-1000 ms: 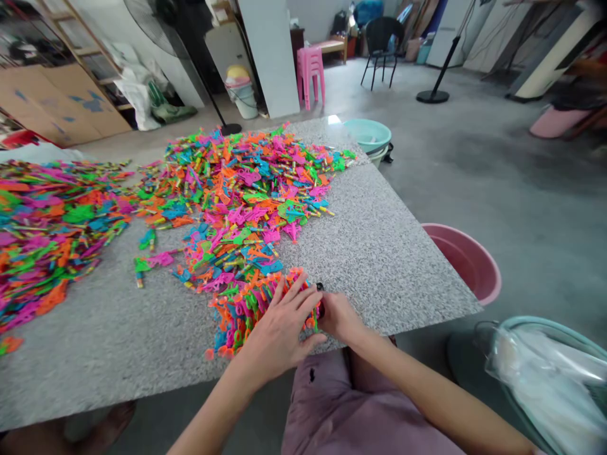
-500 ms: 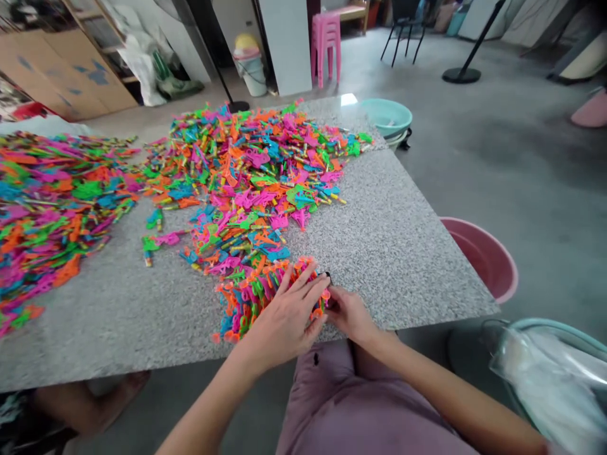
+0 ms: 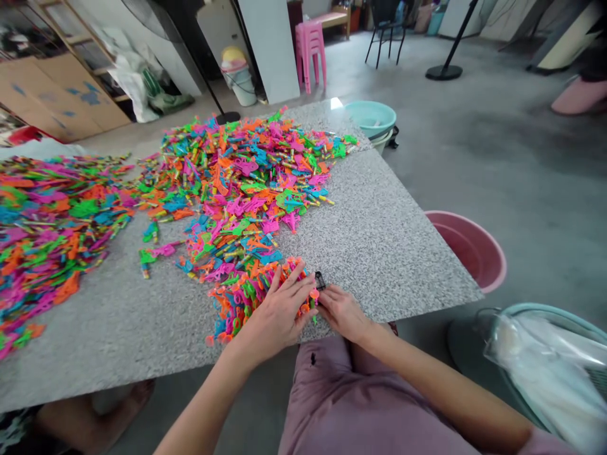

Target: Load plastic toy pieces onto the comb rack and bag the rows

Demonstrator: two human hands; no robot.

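Note:
A tight row of small bright plastic toys (image 3: 239, 302), with orange discs along its edges, lies near the front edge of the speckled stone table (image 3: 379, 240). Across the right part of this row rests my left hand (image 3: 274, 313), palm down with its fingers stretched out and slightly apart. My right hand (image 3: 345, 311) is closed at the row's right end, its fingertips pinching a small black plastic frame (image 3: 320, 280). Part of the frame is hidden by the fingers. Behind the row spreads a large loose heap of similar toys (image 3: 241, 170) in pink, orange, green and blue.
Another toy heap (image 3: 42, 221) covers the table's left side. Beyond the right edge stand a pink tub (image 3: 496, 253) and a teal basket (image 3: 535, 308) with clear plastic bags (image 3: 545, 360). A teal basin (image 3: 372, 114) is by the far corner. Another person's leg (image 3: 95, 414) shows below left.
The view has shifted slightly. My right hand has moved a little away from the row's end, and more of the black frame shows. My left hand stays on the row.

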